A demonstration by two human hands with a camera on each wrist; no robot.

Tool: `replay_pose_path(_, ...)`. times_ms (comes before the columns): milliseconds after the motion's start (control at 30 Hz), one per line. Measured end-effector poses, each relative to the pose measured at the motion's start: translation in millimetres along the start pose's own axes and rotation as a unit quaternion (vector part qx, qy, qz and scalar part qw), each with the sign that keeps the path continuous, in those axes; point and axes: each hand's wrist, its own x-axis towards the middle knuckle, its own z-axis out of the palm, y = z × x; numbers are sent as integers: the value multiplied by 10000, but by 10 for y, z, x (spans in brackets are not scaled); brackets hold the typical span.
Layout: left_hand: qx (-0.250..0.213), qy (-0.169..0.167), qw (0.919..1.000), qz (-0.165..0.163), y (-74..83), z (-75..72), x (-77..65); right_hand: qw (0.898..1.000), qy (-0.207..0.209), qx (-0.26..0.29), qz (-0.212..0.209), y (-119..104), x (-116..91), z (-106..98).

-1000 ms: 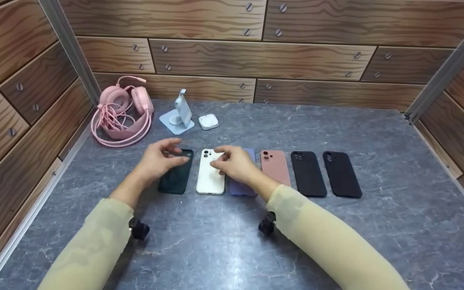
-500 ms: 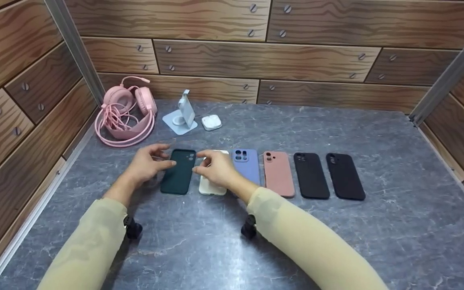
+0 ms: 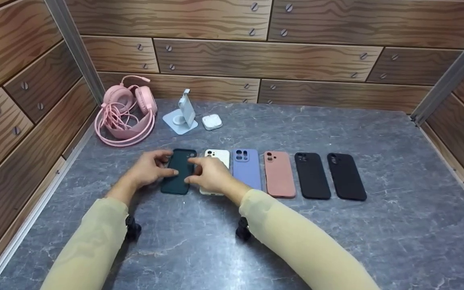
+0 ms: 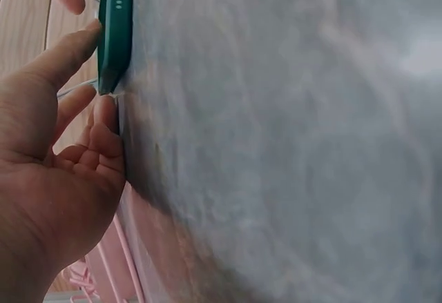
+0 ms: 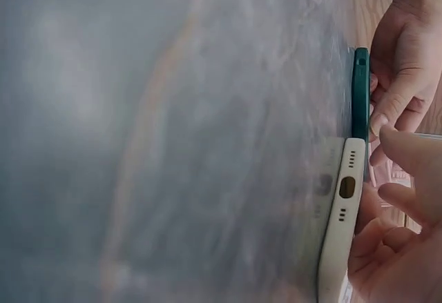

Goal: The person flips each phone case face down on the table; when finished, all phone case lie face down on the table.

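Observation:
A dark green phone case (image 3: 181, 171) lies flat at the left end of a row on the table. My left hand (image 3: 148, 168) is at its left edge, thumb over the case and fingers loosely bent beside it. In the left wrist view the thumb tip meets the green case (image 4: 116, 37). My right hand (image 3: 210, 174) hovers over the white phone case (image 3: 219, 155) and partly hides it. Its thumb and index finger reach toward the green case's right edge, with a gap between them; whether they touch it I cannot tell.
Rightward in the row lie a purple case (image 3: 247, 171), a pink case (image 3: 279, 175) and two black cases (image 3: 312, 176). Behind stand pink headphones (image 3: 129, 108), a light blue folding stand (image 3: 184, 114) and a small white box (image 3: 212, 122). Wood-patterned walls (image 3: 264, 60) enclose the table.
My right hand has moved left from over the purple and white cases to the green case's right side. My left hand has shifted slightly left and nearer, to the green case's left edge.

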Motion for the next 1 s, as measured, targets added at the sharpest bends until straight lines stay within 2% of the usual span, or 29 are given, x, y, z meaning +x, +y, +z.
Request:
replay_pose_path(300,186,-104,9997,90,-11,-26,-6,9981,-78,-600,-88,18,2,27)
replay_pose_path(867,272,-329,9991,-3,-36,-59,3,9957,-284,-862,-184,42,-25,22)
replay_pose_path(1000,170,-341,9993,32,-33,-74,13,9953,-314,-894,-183,37,-13,30)
